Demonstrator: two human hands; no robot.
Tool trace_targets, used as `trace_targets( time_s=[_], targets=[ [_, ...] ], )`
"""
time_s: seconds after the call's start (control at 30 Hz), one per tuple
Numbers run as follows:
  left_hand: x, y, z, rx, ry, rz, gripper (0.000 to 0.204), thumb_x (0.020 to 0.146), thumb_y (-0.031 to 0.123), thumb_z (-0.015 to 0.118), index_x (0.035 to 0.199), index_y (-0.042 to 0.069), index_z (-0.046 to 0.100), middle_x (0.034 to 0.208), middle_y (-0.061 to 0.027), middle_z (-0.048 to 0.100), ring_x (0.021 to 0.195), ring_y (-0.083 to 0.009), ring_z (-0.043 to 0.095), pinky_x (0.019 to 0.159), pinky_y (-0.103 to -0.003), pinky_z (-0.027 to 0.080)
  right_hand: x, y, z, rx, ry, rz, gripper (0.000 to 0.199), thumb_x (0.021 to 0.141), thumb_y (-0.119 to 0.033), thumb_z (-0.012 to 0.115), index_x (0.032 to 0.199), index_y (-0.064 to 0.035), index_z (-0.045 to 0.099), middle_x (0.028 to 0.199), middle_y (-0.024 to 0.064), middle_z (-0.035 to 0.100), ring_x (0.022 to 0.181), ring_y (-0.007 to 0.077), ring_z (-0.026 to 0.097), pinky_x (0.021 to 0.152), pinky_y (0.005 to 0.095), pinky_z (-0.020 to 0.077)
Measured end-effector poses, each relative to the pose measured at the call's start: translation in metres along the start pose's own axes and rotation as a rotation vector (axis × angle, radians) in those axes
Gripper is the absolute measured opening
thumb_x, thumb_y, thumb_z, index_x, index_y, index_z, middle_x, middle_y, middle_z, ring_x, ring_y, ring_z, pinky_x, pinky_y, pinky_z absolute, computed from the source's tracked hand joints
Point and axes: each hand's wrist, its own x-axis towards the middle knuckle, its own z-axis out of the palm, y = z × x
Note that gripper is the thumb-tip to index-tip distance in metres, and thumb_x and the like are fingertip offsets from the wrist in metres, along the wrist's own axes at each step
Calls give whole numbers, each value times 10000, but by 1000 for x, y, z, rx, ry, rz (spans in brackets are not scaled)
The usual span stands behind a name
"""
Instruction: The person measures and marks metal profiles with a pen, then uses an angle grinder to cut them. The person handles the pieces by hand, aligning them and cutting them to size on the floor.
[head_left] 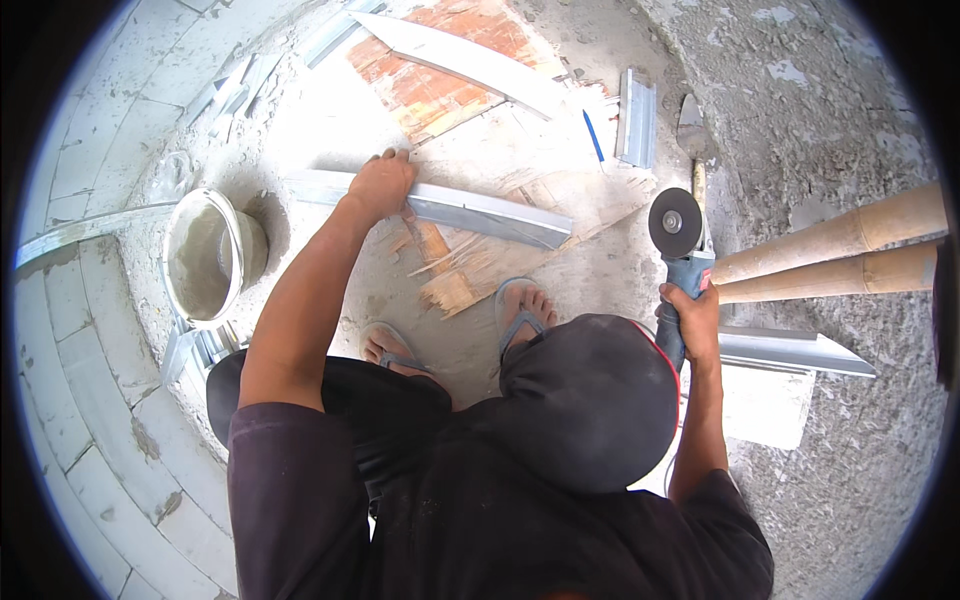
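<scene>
My left hand [383,184] is closed over a long pale metal channel [490,213] that lies across the floor in front of my feet. My right hand [694,318] grips the body of a blue-grey angle grinder [690,272]. Its dark cutting disc [676,223] points away from me, to the right of the channel's end and apart from it. Whether the disc turns, I cannot tell. Under the channel lie splintered wood boards [450,285].
A dirty bucket [205,255] stands at the left by the block wall [100,340]. Two bamboo poles [840,245] reach in from the right. A trowel [692,135], a short metal piece [637,118] and a blue pen [593,136] lie far right. Another metal profile [795,350] rests near my right forearm.
</scene>
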Motion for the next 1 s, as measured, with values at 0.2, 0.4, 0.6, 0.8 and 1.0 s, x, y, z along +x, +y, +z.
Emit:
trace_targets(
  time_s=[0.2, 0.4, 0.6, 0.8, 1.0],
  targets=[
    [-17, 52, 10, -319, 256, 130, 285, 934, 327, 754, 1042, 71, 692, 871, -184, 743, 862, -378, 740, 782, -482, 590, 4, -7, 4, -5, -69, -37, 337, 834, -93, 787, 1116, 20, 640, 892, 81, 694, 660, 165, 672, 621, 325, 561],
    [2, 113, 12, -461, 228, -205, 310, 911, 279, 768, 1095, 47, 676, 954, -179, 764, 912, -368, 748, 790, -486, 596, 23, -30, 32, -118, -176, -34, 367, 828, -110, 790, 1141, 23, 654, 910, 70, 703, 756, 138, 665, 687, 316, 548],
    [5, 124, 37, -386, 510, -243, 331, 895, 215, 769, 1149, 59, 624, 1080, -139, 719, 1073, -344, 694, 818, -460, 607, 49, -39, 64, -387, -304, -91, 430, 794, -148, 796, 1160, 35, 664, 942, 106, 723, 808, 177, 690, 753, 349, 556],
    [6, 128, 40, -463, 455, -279, 285, 882, 167, 760, 1096, 43, 618, 1080, -133, 719, 1078, -318, 699, 826, -428, 621, 71, -36, 97, -501, -402, -91, 459, 778, -176, 795, 1166, 40, 676, 976, 143, 742, 863, 227, 711, 805, 375, 562],
    [11, 128, 49, -454, 509, -286, 177, 899, 120, 695, 1048, 37, 645, 1028, -120, 730, 1037, -298, 719, 782, -401, 633, 80, -44, 112, -607, -401, -40, 487, 771, -195, 801, 1178, 42, 677, 1018, 163, 750, 923, 246, 720, 854, 375, 554]
  ],
)
